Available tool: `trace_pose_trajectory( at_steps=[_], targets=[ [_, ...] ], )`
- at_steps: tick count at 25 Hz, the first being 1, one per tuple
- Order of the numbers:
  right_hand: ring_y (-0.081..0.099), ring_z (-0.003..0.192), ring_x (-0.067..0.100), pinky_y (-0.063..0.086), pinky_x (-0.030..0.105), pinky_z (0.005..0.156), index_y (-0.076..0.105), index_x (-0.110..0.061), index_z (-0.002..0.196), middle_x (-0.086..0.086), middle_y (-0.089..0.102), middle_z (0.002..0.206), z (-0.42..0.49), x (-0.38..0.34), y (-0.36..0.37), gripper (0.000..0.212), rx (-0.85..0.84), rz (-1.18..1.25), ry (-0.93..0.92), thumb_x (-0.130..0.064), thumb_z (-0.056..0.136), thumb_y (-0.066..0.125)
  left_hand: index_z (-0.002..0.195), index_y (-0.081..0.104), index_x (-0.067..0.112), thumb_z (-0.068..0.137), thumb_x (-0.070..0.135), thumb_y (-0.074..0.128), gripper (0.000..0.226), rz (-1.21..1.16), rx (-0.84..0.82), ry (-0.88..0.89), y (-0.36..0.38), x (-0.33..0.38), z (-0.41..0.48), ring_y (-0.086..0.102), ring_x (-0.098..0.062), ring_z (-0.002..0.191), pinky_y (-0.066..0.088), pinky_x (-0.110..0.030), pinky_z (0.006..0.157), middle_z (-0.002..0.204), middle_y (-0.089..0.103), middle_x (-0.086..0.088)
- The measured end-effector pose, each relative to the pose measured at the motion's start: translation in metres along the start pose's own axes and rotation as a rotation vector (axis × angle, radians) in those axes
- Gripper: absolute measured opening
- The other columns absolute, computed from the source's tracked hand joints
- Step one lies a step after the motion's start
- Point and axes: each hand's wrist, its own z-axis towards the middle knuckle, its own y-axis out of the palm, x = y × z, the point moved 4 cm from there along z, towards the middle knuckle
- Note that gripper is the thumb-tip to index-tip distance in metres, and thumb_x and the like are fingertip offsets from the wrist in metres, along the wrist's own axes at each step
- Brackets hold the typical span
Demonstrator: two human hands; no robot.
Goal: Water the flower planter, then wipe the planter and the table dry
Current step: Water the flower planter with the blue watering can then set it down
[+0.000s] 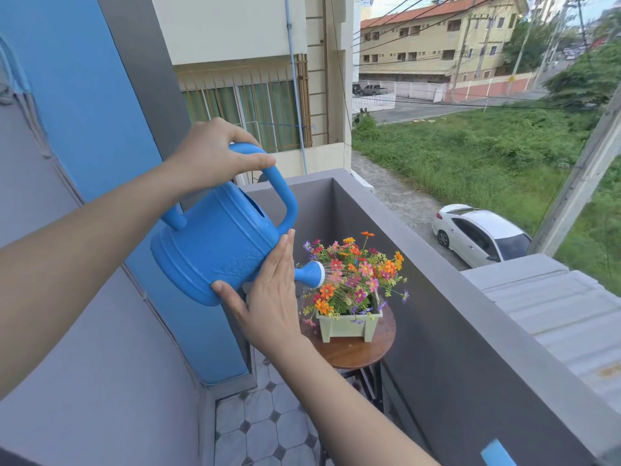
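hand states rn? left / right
Left hand: closed, gripping the handle of the watering can.
Right hand: open, straight fingers flat against the can's side, thumb under its base.

Left arm comes in from lower left, forearm bare, angled up and to the right. Left hand (215, 156) curled around the top handle of the watering can (215, 243), thumb lying along it. Right arm rises from bottom centre. Right hand (268, 297) flat against the can's side, fingers straight and together, thumb spread beneath its lower edge.
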Motion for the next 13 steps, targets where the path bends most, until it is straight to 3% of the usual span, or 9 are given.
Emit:
trace_pose_trajectory(
  at_steps=[4, 6, 13],
  targets=[
    [-0.015, 0.144, 0.024, -0.001, 0.036, 0.118, -0.022, -0.003, 0.141, 0.014, -0.022, 0.153, 0.012, 0.008, -0.010, 0.111, -0.035, -0.047, -0.001, -0.067, 0.076, 0.040, 0.094, 0.074, 0.016, 0.081, 0.041, 0.068, 0.029, -0.015, 0.100, -0.005, 0.000, 0.000, 0.000, 0.045, -0.012, 0.062, 0.035, -0.021, 0.054, 0.070, 0.059, -0.003],
    [-0.011, 0.145, 0.028, 0.002, 0.040, 0.119, -0.015, -0.002, 0.144, 0.017, -0.015, 0.156, 0.018, 0.013, -0.013, 0.107, -0.063, -0.062, -0.007, -0.064, 0.078, 0.040, 0.094, 0.073, 0.015, 0.082, 0.041, 0.068, 0.029, -0.027, 0.127, -0.026, -0.001, -0.002, 0.000, 0.045, -0.014, 0.057, 0.037, -0.024, 0.050, 0.063, 0.054, -0.002],
    [-0.014, 0.145, 0.023, -0.002, 0.035, 0.119, -0.017, -0.004, 0.144, 0.013, -0.018, 0.156, 0.013, 0.010, -0.007, 0.111, -0.126, -0.005, -0.034, -0.064, 0.079, 0.049, 0.092, 0.072, 0.013, 0.081, 0.041, 0.069, 0.030, 0.048, 0.051, -0.109, 0.000, -0.008, 0.004, 0.040, -0.011, 0.048, 0.028, -0.025, 0.046, 0.055, 0.047, 0.001]
  ],
)
